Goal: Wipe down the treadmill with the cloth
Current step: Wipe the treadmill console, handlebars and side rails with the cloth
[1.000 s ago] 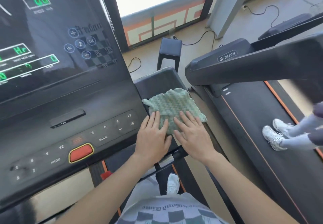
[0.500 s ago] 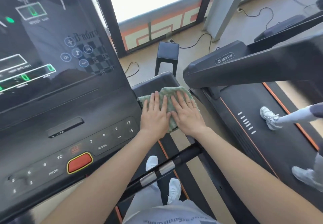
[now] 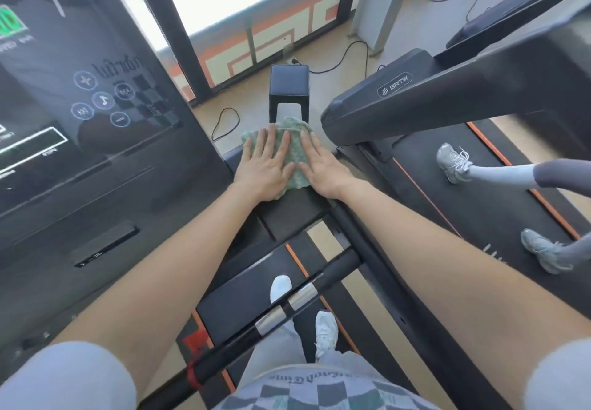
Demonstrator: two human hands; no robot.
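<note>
A green textured cloth lies on the black right side arm of the treadmill, just right of the big console. My left hand lies flat on the cloth's left part, fingers straight and pointing away from me. My right hand presses flat on its right part. Both arms are stretched far forward. The cloth's far end bunches past my fingertips.
A second treadmill runs close on the right, with another person's legs and grey shoes on its belt. A black stool and cables lie on the floor ahead. A handrail bar crosses below my arms.
Both hands slid the cloth forward along the side arm, away from the console buttons toward its far end. The cloth has bunched up. My view leaned forward and down.
</note>
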